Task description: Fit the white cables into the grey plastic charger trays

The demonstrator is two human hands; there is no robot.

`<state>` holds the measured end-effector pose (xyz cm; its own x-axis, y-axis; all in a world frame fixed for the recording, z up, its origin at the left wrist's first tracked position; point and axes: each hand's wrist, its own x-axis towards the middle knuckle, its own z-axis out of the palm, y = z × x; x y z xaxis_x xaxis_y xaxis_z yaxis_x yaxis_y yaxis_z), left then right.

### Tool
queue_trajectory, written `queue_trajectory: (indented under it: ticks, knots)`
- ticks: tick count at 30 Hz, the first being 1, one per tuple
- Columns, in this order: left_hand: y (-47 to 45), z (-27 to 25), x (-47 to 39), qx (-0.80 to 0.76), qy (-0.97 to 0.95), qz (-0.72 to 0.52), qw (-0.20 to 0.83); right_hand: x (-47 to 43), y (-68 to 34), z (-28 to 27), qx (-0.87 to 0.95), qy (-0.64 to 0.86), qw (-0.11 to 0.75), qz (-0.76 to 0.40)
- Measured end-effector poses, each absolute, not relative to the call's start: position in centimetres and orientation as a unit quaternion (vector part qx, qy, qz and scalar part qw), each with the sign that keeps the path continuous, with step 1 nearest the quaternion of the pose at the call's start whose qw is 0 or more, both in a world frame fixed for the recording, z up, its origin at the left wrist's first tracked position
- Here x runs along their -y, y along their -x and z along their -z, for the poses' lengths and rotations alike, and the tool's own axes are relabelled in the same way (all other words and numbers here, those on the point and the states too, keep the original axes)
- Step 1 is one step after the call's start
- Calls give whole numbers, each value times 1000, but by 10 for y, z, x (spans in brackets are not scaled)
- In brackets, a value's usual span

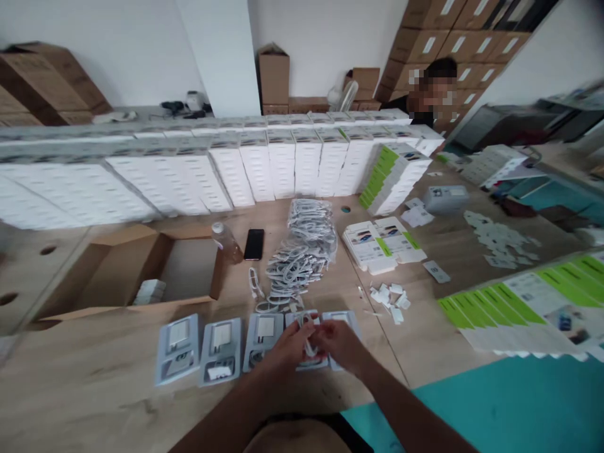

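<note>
My left hand (291, 345) and my right hand (340, 343) meet above a row of plastic trays, both closed on one coiled white cable (309, 346). Under them lie two trays, partly hidden by my fingers. To the left sit more grey-blue trays (163, 371), each with a white charger (179, 333) in its upper compartment. Some of their lower compartments hold dark round items or white pieces too small to make out. Just beyond my hands a heap of bundled white cables (297, 267) spreads over the table, its far part in clear plastic.
An open cardboard box (189, 267) with small white blocks lies left, near a clear bottle (226, 242) and a phone (254, 244). Stacked white boxes (255, 167) wall off the back. Right are flat cartons (377, 242), small white pieces (391, 302) and green-white boxes (509, 302). A person (431, 94) is behind.
</note>
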<state>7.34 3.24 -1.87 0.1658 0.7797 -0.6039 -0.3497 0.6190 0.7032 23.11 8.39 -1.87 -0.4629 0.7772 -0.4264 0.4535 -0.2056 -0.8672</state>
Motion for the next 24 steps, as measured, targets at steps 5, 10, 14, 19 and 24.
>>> queue_trajectory:
  ticks: [5,10,14,19,24]
  knots:
    - [-54,0,-14,-578,-388,-295,655,-44,-212,-27,826,497,143,-222]
    - [-37,-9,3,-510,-484,-254,664,-57,-210,-51,943,323,57,-52]
    - [-35,-8,10,-530,-527,-237,621,-53,-207,-58,957,290,16,-19]
    - [-33,3,19,-595,-587,-190,516,-32,-196,-63,946,323,22,-26]
    - [-32,9,30,-567,-533,-241,580,-21,-188,-53,850,464,98,-229]
